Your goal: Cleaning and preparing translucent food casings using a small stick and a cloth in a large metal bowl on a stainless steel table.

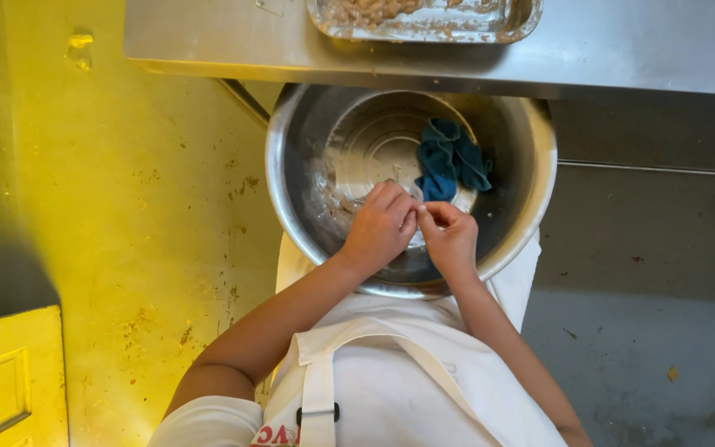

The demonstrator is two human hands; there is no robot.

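Head view, looking straight down: nearest is the person's white apron with its broad neck strap (pixel 391 372), with both bare forearms reaching forward from it. Just beyond, the left hand (pixel 381 228) and right hand (pixel 450 238) meet over the near inner wall of a large round stainless steel bowl (pixel 531 199). Fingers of both hands are curled and pressed together, fingertips touching; whether they pinch anything between them cannot be told. Pale residue smears the bowl's left inner wall. Farther in, a crumpled dark teal cloth (pixel 450 159) lies on the bowl's bottom, just beyond the right hand. Beyond the bowl runs a stainless steel counter edge (pixel 208 37), carrying a smeared shallow metal tray (pixel 490 29). A yellow floor (pixel 126 207) lies at left.
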